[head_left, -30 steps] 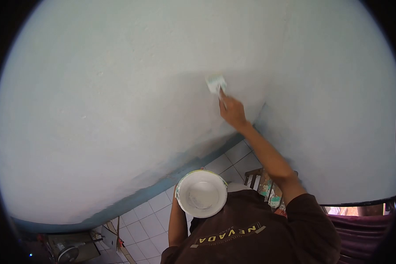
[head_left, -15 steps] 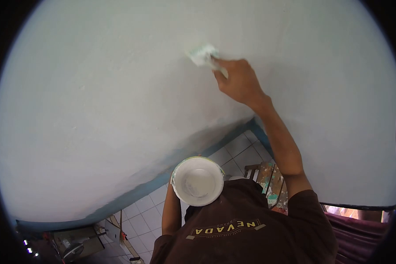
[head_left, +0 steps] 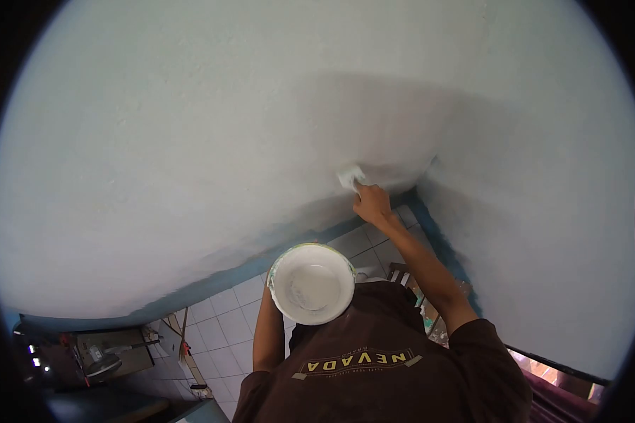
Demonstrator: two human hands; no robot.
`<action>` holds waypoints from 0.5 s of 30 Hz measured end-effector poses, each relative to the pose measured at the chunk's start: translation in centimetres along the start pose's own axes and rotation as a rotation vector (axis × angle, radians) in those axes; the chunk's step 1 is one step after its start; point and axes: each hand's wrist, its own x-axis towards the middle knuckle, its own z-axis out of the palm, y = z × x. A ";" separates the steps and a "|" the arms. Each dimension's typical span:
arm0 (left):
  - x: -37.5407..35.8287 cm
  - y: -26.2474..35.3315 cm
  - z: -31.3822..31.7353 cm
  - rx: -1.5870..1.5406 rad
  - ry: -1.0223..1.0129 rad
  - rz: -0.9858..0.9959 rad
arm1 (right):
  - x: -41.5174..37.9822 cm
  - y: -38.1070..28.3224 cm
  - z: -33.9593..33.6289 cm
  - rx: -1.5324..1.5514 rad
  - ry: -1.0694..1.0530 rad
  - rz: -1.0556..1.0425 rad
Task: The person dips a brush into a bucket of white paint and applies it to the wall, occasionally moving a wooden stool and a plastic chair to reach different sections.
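My right hand [head_left: 373, 204] is closed on a paintbrush [head_left: 351, 178] with white on its bristles, which lie against the lower part of the pale wall [head_left: 190, 141], left of the corner. Below and to the left, a white bucket [head_left: 312, 283] stands out in front of my chest, with whitish liquid at its bottom and paint smears round its rim. My left forearm [head_left: 268, 331] reaches up to the bucket's left side. The left hand itself is hidden beneath or behind the bucket.
A blue band [head_left: 212, 289] runs along the wall's foot above white floor tiles [head_left: 222, 352]. A paint-spattered wooden stand [head_left: 437, 328] is at my right side. At the lower left are a fan-like object [head_left: 104, 361] and a wooden frame [head_left: 190, 359]. Dark red cloth [head_left: 557, 402] hangs lower right.
My right hand has moved down the wall and slightly right with the brush, close to the blue band. The view has shifted a little; the bucket is still in front of my chest.
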 end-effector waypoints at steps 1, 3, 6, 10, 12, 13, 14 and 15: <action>0.0 0.0 0.0 -0.001 0.009 0.001 | 0.0 0.7 0.3 -0.018 -0.013 -0.014; 0.1 0.1 0.2 0.003 0.030 -0.003 | 0.7 0.0 -1.1 -0.033 -0.023 -0.026; 0.1 0.2 0.4 0.000 0.067 -0.013 | 4.1 -8.8 -14.4 0.085 0.079 -0.046; 0.0 0.2 0.6 -0.015 0.111 -0.035 | 5.0 -14.5 -21.2 0.177 0.261 -0.161; -0.3 0.1 0.5 -0.073 -0.018 -0.060 | 4.9 -14.9 -20.6 0.177 0.439 -0.248; -0.4 0.2 0.4 -0.071 -0.014 -0.063 | 4.8 -14.2 -18.8 0.180 0.439 -0.244; -0.3 0.2 0.3 -0.071 -0.002 -0.059 | 4.5 -12.5 -15.4 0.148 0.469 -0.248; -0.1 0.1 0.2 -0.073 0.011 -0.057 | 4.0 -10.6 -11.6 0.115 0.497 -0.251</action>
